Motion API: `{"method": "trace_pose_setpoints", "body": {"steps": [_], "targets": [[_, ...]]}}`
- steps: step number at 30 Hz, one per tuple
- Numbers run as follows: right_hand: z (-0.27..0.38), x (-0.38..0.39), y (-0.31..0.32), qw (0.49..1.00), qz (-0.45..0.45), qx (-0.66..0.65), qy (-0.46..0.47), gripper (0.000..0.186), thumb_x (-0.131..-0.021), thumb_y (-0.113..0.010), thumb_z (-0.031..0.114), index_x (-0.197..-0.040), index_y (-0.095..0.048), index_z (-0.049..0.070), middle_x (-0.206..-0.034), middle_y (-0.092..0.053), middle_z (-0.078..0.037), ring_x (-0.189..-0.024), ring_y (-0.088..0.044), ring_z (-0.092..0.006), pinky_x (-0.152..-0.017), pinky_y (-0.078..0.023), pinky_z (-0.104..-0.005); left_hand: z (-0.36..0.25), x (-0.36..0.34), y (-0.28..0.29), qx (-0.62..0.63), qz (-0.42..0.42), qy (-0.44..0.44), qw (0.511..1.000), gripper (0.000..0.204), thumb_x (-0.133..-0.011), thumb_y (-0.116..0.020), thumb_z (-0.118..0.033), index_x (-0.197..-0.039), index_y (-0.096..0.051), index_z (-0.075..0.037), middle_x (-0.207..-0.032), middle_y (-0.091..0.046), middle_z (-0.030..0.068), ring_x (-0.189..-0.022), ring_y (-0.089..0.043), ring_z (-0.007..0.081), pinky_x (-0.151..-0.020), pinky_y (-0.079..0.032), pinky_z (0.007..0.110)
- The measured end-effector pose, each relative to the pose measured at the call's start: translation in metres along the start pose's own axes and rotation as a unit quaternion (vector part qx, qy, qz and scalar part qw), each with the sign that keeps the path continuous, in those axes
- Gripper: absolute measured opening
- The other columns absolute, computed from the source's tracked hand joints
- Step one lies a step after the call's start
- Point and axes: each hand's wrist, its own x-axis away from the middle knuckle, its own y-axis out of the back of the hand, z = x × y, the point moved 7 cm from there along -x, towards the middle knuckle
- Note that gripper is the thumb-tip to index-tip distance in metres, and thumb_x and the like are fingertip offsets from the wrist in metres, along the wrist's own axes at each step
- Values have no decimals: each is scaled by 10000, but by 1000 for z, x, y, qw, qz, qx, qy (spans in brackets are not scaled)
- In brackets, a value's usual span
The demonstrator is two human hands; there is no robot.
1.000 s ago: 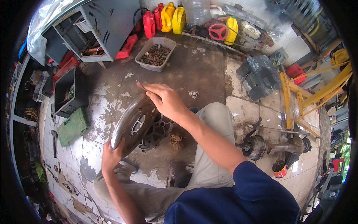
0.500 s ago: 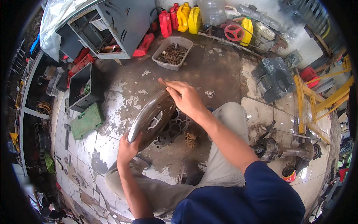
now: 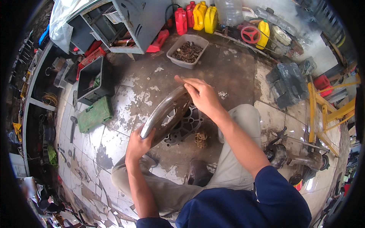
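A heavy round metal disc with cut-outs and a shiny worn rim is held up on a tilt before me, almost edge-on. My left hand grips its lower left rim, thumb on the near side. At the upper rim my right hand lies with its fingers bent over the edge. A small brownish tip shows at those fingers; I cannot make out what it is. Below and behind the disc, a cast metal housing with ribbed openings sits on the floor, partly hidden. Beside it lies a tangled tan fibre wad.
A grey tub of small rusty parts stands ahead. To the left are a black crate, a green case and a hammer. On the right lie an axle-like metal part and a yellow frame.
The whole view has shifted, so the surroundings sit farther right. Both hands keep their places on the disc, which appears slightly more edge-on.
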Motion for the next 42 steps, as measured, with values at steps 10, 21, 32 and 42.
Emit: {"method": "trace_pose_setpoints", "body": {"steps": [10, 21, 32, 42], "targets": [[22, 0, -3, 998, 5, -39, 43, 247, -972, -654, 152, -1178, -712, 29, -1179, -707, -152, -1109, -649, -352, -945, -519, -424, -3, 0, 5, -4, -21, 83, 996, 316, -918, -701, -229, -1128, -687, 7, -891, -713, 196, -763, -649, 329, -771, -516, 386], [49, -2, -16, 985, 4, -9, 170, 185, -935, -675, 133, -1096, -716, 51, -1121, -714, -97, -1071, -647, -308, -931, -511, -426, -2, -1, 3, -13, -2, 26, 1000, 409, -907, -724, -262, -1196, -671, 22, -1113, -699, 258, -1033, -667, 425, -901, -508, 415], [45, 3, -9, 988, -2, 2, 157, 185, -940, -678, 158, -1089, -725, 59, -1097, -713, -87, -1045, -647, -298, -924, -513, -424, 39, 15, -3, -80, 168, 58, 981, 424, -943, -700, -371, -1070, -687, 33, -723, -672, 215, -672, -665, 304, -668, -498, 429], [15, -18, 14, 988, -62, -29, 140, 215, -968, -648, 150, -1113, -719, 9, -1113, -726, -156, -1081, -662, -344, -950, -514, -425, -50, -23, -15, -208, 89, 57, 972, 519, -906, -708, -465, -1072, -712, 27, -674, -655, 213, -666, -683, 353, -650, -504, 441]]}}
